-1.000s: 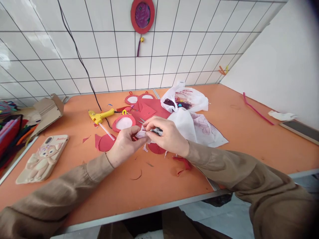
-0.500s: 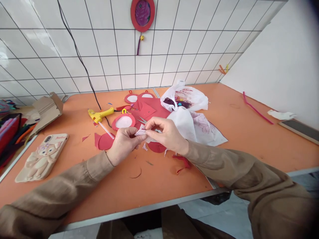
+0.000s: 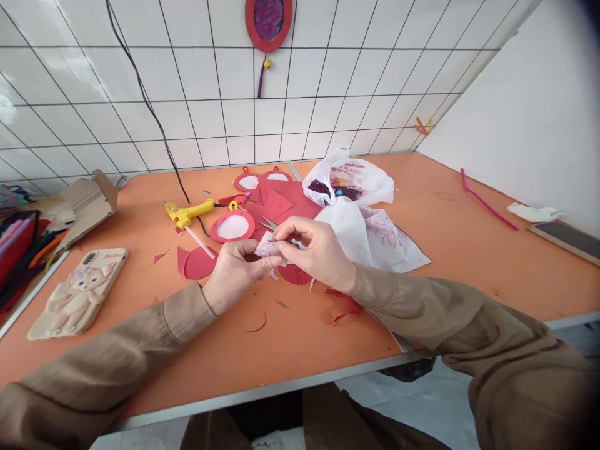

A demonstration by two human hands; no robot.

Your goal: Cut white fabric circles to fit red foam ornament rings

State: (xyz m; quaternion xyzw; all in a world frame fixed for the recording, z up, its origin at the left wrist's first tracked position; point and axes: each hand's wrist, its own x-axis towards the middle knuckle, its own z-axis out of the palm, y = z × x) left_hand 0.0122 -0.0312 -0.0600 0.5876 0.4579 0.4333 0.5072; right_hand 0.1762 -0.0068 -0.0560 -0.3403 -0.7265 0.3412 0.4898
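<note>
Over the middle of the orange table [image 3: 469, 250], my left hand [image 3: 234, 272] and my right hand [image 3: 316, 250] meet, both pinched closed on a small piece of white printed fabric [image 3: 266, 247]. Just beyond them lie small scissors [image 3: 268, 223], red foam ring frames [image 3: 233, 226] and red foam sheets [image 3: 285, 203]. A red foam disc [image 3: 199, 264] lies left of my left hand. Another red disc [image 3: 296, 275] is partly hidden under my right hand.
A yellow glue gun [image 3: 187, 214] with a black cord lies at the back left. A phone in a cartoon case [image 3: 77, 290] rests at left, near torn cardboard [image 3: 89, 203]. White fabric [image 3: 375, 234] and a plastic bag [image 3: 349, 181] lie right of centre. Another phone [image 3: 567, 237] sits far right.
My hands stayed together on the fabric piece, shifting slightly while the fingers reworked their grip. The view has tilted down a little.
</note>
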